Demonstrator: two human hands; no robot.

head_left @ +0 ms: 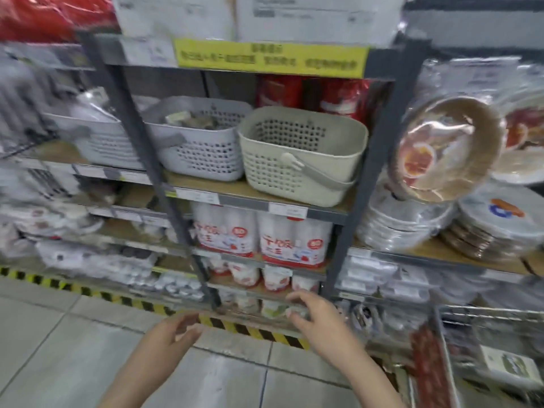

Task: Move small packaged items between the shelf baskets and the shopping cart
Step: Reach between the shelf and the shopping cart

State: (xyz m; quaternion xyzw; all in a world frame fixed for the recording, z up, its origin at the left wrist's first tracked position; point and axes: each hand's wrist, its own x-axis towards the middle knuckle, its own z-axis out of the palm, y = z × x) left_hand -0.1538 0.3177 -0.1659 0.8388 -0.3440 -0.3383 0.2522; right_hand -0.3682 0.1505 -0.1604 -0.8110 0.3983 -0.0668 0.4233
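A: Left hand low in view, fingers loosely spread and slightly bent, holding nothing. Blurred.

B: Right hand?

A: Likewise relaxed, fingers moderately wide and curled a little, gripping nothing. Both over grey floor tiles, with the yellow-black hazard stripe just past the fingertips.

B: Baskets?

A: 3 seen on 1 wooden shelf, well above and beyond the fingertips. Beige basket directly above the right fingers, handle folded down the front; no contents visible inside. Middle grey basket up and left of it, touching or nearly so, with small packaged items inside, too blurred to identify. Further grey basket beyond the grey upright post, above and left of the left fingers.

B: Cart?

A: Wire shopping cart just right of the right fingers, at the lower right corner. Red-patterned packet and a pale boxed item lying within.

B: Other stock?

A: Red-and-white cup sleeves 1 shelf below the baskets, between baskets and fingertips. Wrapped disposable plates up and right of the right fingers. Yellow sign at the top, text unreadable.
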